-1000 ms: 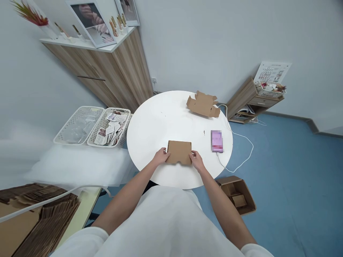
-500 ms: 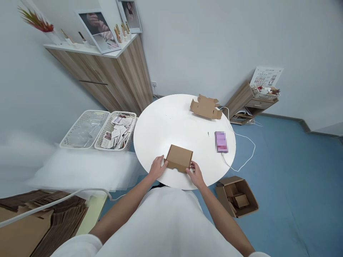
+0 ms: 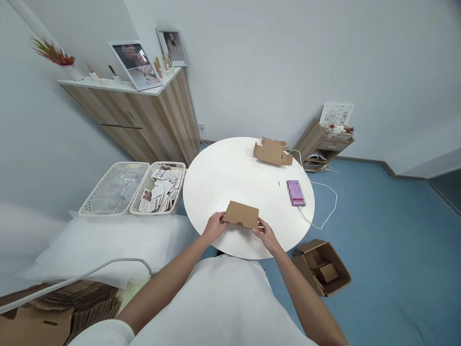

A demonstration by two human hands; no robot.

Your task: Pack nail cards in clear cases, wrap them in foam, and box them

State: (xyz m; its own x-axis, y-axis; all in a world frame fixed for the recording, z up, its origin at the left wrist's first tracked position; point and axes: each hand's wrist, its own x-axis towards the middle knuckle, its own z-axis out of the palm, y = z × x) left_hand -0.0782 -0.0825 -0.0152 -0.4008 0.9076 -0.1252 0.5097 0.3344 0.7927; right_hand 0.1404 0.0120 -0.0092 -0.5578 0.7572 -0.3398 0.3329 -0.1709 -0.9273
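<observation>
A small brown cardboard box (image 3: 242,214) with its lid closed is at the near side of the round white table (image 3: 216,178). My left hand (image 3: 215,227) grips its left front corner, fingers bent against the side. At the right front corner, my right hand (image 3: 265,235) holds the box between thumb and fingers. The fingertips behind the box edges are partly hidden. Farther back on the table lies an unfolded cardboard box blank (image 3: 272,152) with its flaps raised.
A purple, pixelated phone-like device (image 3: 296,193) with a white cable lies at the table's right. On the left stand white baskets, one with paper packets (image 3: 162,190), one with clear plastic (image 3: 117,190). An open carton (image 3: 322,266) sits on the floor at right.
The box's front flap, hanging out before, is now tucked in and the lid is closed. My hands have shifted slightly at its front corners. The camera view has tilted up a little.
</observation>
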